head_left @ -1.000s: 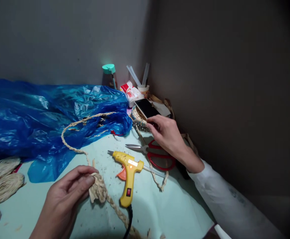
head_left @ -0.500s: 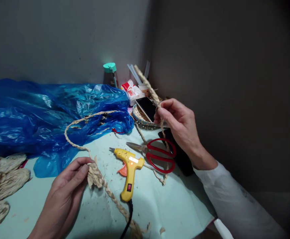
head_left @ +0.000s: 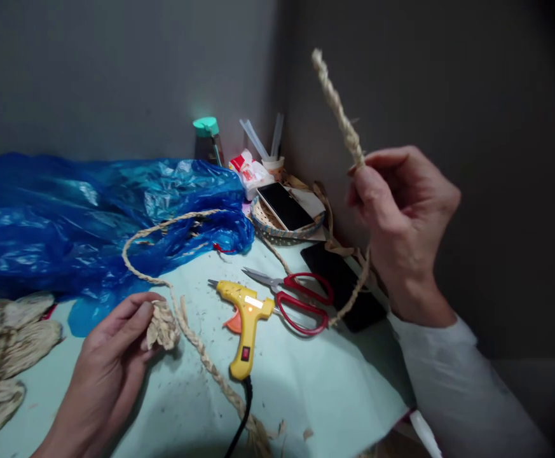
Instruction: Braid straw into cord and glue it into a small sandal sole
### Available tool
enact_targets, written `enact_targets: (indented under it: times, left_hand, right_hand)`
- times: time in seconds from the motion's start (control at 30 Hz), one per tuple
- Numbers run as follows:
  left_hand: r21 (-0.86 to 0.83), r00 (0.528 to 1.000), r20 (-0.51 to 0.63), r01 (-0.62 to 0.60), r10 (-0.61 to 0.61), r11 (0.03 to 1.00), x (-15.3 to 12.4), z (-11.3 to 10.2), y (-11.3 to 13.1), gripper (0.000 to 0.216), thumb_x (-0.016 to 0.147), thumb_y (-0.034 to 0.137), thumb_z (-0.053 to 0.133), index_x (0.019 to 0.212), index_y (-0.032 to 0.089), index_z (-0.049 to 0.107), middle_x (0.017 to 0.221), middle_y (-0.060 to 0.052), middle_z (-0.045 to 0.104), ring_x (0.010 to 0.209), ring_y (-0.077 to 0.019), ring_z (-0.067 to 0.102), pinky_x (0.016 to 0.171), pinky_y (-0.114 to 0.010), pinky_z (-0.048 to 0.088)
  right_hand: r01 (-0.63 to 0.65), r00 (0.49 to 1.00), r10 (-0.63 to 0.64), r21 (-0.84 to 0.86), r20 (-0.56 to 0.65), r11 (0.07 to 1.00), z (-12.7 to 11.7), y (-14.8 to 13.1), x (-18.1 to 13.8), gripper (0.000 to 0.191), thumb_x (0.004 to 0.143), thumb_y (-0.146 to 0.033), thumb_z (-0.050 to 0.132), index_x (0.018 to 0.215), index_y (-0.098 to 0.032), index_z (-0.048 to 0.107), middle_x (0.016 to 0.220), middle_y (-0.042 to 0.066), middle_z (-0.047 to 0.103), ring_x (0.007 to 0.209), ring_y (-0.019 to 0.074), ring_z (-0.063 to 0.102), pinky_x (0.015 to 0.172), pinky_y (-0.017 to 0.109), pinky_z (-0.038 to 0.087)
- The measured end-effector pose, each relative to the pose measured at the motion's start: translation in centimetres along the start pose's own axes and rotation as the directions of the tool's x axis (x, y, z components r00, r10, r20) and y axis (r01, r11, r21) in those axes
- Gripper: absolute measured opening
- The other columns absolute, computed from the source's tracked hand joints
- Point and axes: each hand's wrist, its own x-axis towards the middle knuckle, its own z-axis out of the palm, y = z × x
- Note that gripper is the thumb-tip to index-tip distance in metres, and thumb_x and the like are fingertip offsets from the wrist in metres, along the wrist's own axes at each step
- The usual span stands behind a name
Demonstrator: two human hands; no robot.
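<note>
My right hand (head_left: pixel 401 210) is raised at the right and pinches a braided straw rope (head_left: pixel 339 108); one end sticks up above the fingers and the rest hangs down behind the hand to the table. My left hand (head_left: pixel 110 362) rests low on the pale green table (head_left: pixel 306 394), fingers closed on a coiled bundle of braid (head_left: pixel 163 324). Another length of braid (head_left: pixel 163 235) loops from that bundle toward the blue plastic. A yellow glue gun (head_left: pixel 246 318) with its light on lies between the hands, beside red-handled scissors (head_left: pixel 301 299).
A crumpled blue plastic sheet (head_left: pixel 67 216) covers the back left. A woven basket (head_left: pixel 277 226) holding a phone (head_left: pixel 284 205), a bottle with a green cap (head_left: pixel 208 137) and a cup of sticks (head_left: pixel 272 159) sit in the corner. Dried husks (head_left: pixel 5 343) lie at far left. A black flat object (head_left: pixel 344 286) lies by the wall.
My right hand picked up the braid's end near the basket and lifted it up and to the right. My left hand drew the coiled bundle slightly left.
</note>
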Motion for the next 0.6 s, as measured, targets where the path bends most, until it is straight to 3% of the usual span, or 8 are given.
enact_targets:
  times: [0.07,0.1,0.17,0.23,0.33,0.47,0.6]
  left_hand:
    - [-0.019,1.0,-0.008,-0.017,0.017,1.0,0.1,-0.1,0.2,0.038,0.059,0.04,0.089,0.084,0.019,0.07,0.068,0.004,0.058,0.056,-0.0074,0.048,0.046,-0.012,0.046]
    - [-0.031,1.0,-0.004,-0.016,0.016,0.999,0.2,-0.1,0.2,0.036,0.061,0.039,0.088,0.085,0.019,0.07,0.069,0.004,0.058,0.056,-0.0073,0.049,0.047,-0.012,0.046]
    - [-0.054,1.0,0.012,-0.019,0.02,0.998,0.3,-0.2,0.0,0.033,0.065,0.035,0.087,0.087,0.019,0.069,0.072,0.004,0.06,0.058,-0.0073,0.052,0.05,-0.013,0.047]
    - [-0.081,0.999,0.046,-0.014,0.018,0.997,0.2,-0.1,-0.3,0.03,0.069,0.033,0.084,0.089,0.019,0.068,0.072,0.003,0.06,0.06,-0.0077,0.054,0.053,-0.014,0.048]
    - [-0.093,0.994,0.1,-0.032,0.041,0.995,0.0,0.1,-0.3,0.024,0.076,0.033,0.079,0.09,0.019,0.066,0.073,0.003,0.059,0.061,-0.0076,0.053,0.055,-0.015,0.047]
    - [-0.111,0.987,0.124,-0.086,0.1,0.99,-0.4,0.5,0.8,0.022,0.079,0.035,0.076,0.089,0.019,0.065,0.076,0.002,0.059,0.06,-0.0076,0.051,0.054,-0.016,0.045]
    - [-0.101,0.976,0.097,-0.185,0.195,0.978,-1.0,1.6,3.0,0.031,0.076,0.036,0.078,0.102,0.021,0.07,0.073,0.003,0.057,0.058,-0.0075,0.048,0.046,-0.015,0.04]
  right_hand:
    - [-0.03,0.994,0.024,0.057,0.104,0.998,0.7,-0.3,-0.7,0.01,0.093,-0.027,0.062,0.085,-0.022,0.064,0.063,-0.003,0.056,0.052,0.0104,0.047,0.05,0.025,0.036]
    - [-0.09,0.971,0.066,0.095,0.23,0.991,1.1,-0.5,-1.2,0.01,0.092,-0.028,0.062,0.085,-0.021,0.064,0.062,-0.003,0.057,0.05,0.0098,0.047,0.049,0.024,0.036]
    - [-0.216,0.876,0.127,0.143,0.466,0.966,2.0,-0.7,-2.2,0.012,0.092,-0.031,0.062,0.085,-0.021,0.063,0.062,-0.003,0.059,0.053,0.0101,0.05,0.05,0.023,0.038]
    - [-0.282,0.788,0.138,0.152,0.6,0.947,2.7,-1.0,-3.2,0.017,0.095,-0.033,0.058,0.085,-0.02,0.062,0.062,-0.003,0.058,0.054,0.0099,0.051,0.051,0.022,0.039]
    - [-0.276,0.742,0.114,0.147,0.66,0.95,3.0,-1.4,-4.2,0.02,0.096,-0.036,0.055,0.086,-0.02,0.062,0.061,-0.003,0.057,0.053,0.0098,0.048,0.051,0.022,0.038]
    - [-0.149,0.763,0.034,0.125,0.645,0.981,3.0,-1.9,-4.8,0.02,0.095,-0.035,0.054,0.083,-0.021,0.063,0.056,-0.004,0.048,0.048,0.0099,0.04,0.046,0.023,0.031]
    - [-0.045,0.754,-0.038,0.11,0.655,0.993,2.9,-2.2,-5.4,0.017,0.096,-0.033,0.054,0.087,-0.023,0.064,0.062,-0.003,0.055,0.049,0.0097,0.044,0.046,0.023,0.032]
